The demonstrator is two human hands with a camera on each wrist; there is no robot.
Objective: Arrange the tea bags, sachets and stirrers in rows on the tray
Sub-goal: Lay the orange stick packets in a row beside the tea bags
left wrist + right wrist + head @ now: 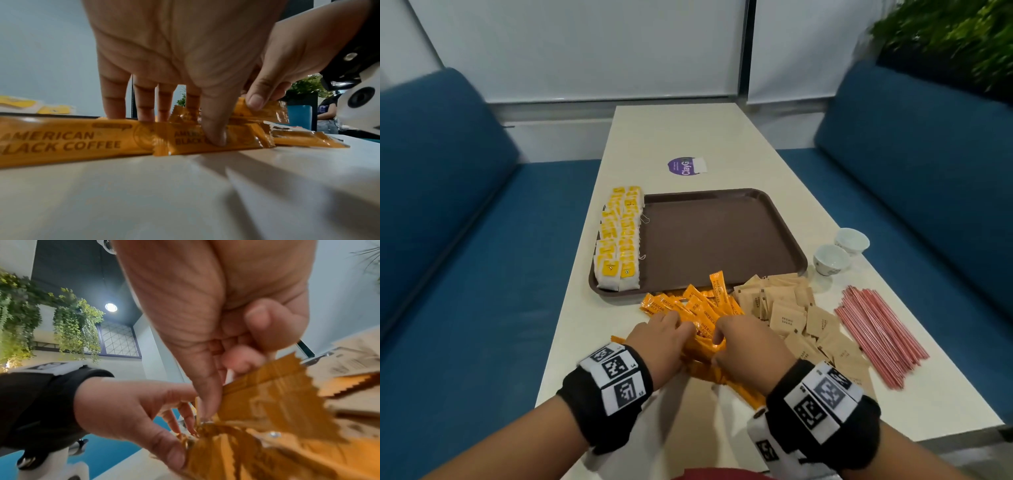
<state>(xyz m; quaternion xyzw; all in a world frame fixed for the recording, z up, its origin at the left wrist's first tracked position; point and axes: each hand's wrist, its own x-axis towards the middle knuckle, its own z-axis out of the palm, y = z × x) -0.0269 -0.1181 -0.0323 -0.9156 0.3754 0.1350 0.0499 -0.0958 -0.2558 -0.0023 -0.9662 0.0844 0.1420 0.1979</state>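
Nearest the body, both hands work the heap of orange coffee sachets (698, 318) on the pale desk (592, 342): the left hand (657, 337) has its fingers spread down on the sticks with the thumb pressing one, gripping nothing that I can see, while the right hand (748, 342) pinches a sachet end between thumb and curled fingers. These sticks look light, slick and crinkly, so they will likely slide; gathering several by their middles should hold better than the serrated ends. Just right lie brown sugar sachets (791, 315), flat and papery, then thin red stirrers (876, 335). Beyond, the brown tray (722, 233) carries two rows of yellow tea bags (619, 240) along its left side; two small cups (840, 251) stand beside it. Blue sofas flank the desk, with white blinds behind.
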